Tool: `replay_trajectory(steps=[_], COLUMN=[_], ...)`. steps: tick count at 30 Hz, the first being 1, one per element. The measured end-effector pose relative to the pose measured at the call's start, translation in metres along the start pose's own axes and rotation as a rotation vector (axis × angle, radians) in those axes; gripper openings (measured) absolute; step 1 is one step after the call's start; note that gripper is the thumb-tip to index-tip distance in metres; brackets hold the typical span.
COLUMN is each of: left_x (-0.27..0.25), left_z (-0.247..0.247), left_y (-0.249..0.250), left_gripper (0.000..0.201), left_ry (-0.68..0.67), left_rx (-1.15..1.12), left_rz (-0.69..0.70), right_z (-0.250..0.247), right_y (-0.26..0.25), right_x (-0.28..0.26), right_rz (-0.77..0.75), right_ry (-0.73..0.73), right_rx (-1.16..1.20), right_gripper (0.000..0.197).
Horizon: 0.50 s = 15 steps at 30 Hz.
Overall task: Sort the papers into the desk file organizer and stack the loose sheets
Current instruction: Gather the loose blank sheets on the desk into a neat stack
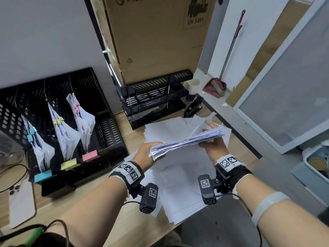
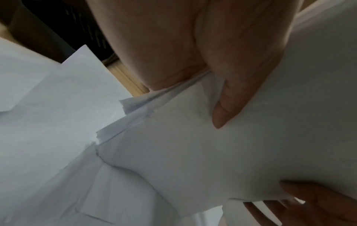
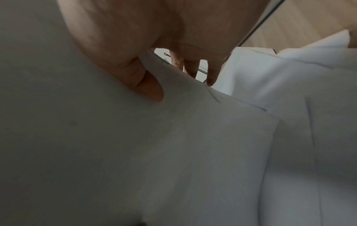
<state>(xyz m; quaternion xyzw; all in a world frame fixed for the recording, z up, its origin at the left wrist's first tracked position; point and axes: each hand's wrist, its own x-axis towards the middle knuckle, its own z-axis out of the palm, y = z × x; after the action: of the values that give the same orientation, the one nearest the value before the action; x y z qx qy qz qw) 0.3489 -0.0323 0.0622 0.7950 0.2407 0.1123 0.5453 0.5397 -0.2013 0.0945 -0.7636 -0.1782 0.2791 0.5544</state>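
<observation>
Both of my forearms reach out from the bottom of the head view, each wrist strapped with a marker-tagged band and a small black camera. My left hand (image 1: 146, 155) grips the near end of a thick bundle of white sheets (image 1: 188, 139), thumb curled on top and the other fingers underneath; the left wrist view shows that thumb (image 2: 231, 97) pressed into the paper just beside its ragged edge. My right hand (image 1: 212, 147) supports the far end from below, with fingers (image 1: 211, 124) rising behind the bundle's far edge. In the right wrist view my thumb (image 3: 148, 88) presses against the sheet while the other fingers curl over the edge, so both hands have hold of the same bundle, which hangs above the desk (image 1: 99, 207), tilted up toward the right.

Under the bundle, loose sheets (image 1: 179, 189) lie spread unevenly over the desk, some overhanging its front edge, and more lie fanned out behind it. To the left stands the black mesh file organizer (image 1: 58, 122). Three of its slots hold clipped papers: one set with a blue clip (image 1: 32, 133), one with a yellow clip (image 1: 58, 120), one with a pink clip (image 1: 76, 109). Matching blue, yellow and pink labels sit on the slot fronts, and the rightmost slot holds nothing that I can see.

A white phone (image 1: 21, 204) lies face down at the desk's left edge. Behind the papers stand black letter trays (image 1: 153, 97), a black stapler (image 1: 193, 106) beside them, and a large cardboard box (image 1: 153, 36).
</observation>
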Motion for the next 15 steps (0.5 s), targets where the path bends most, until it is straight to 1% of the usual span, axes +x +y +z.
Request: replay_trajectory(steps=[1,3,5,6,7,8,10,11,13,15], left_x=[0.001,0.004,0.005,0.007,0.008,0.009,0.012,0.012,0.014,0.019], left_z=[0.0,-0.001,-0.003,-0.004,-0.006,-0.007,-0.01,-0.012,-0.019,-0.029], left_y=[-0.001,-0.002,0.002,0.002,0.002,0.001,-0.009,-0.013,-0.021,-0.019], left_gripper=[0.024,0.029,0.033,0.033,0.029,0.024,0.016,0.014,0.013,0.012], left_ry=[0.003,0.021,0.091,0.106,0.103,0.07,0.004,-0.007,0.04,0.136], left_rx=[0.02,0.053,-0.018,-0.03,-0.016,0.02,0.079,0.107,0.174,0.194], left_rz=[0.023,0.04,-0.045,-0.099,-0.122,-0.129,-0.126,-0.139,-0.167,-0.16], right_z=[0.0,-0.004,-0.007,-0.009,-0.011,-0.014,-0.02,-0.023,-0.029,-0.035], right_y=[0.002,0.001,-0.002,-0.006,-0.011,-0.018,-0.031,-0.037,-0.052,-0.065], right_x=[0.002,0.003,0.003,0.002,0.003,0.005,0.012,0.016,0.024,0.032], right_rz=[0.002,0.014,-0.03,-0.049,-0.063,-0.076,-0.113,-0.139,-0.207,-0.271], right_ry=[-0.002,0.015,0.008,-0.002,-0.003,0.003,0.035,0.057,0.072,0.036], right_rx=[-0.029,-0.198,-0.293,-0.318,-0.352,-0.392,-0.452,-0.469,-0.494,-0.564], right_gripper=[0.066,0.047,0.029,0.028,0.03,0.027,0.016,0.011,0.012,0.02])
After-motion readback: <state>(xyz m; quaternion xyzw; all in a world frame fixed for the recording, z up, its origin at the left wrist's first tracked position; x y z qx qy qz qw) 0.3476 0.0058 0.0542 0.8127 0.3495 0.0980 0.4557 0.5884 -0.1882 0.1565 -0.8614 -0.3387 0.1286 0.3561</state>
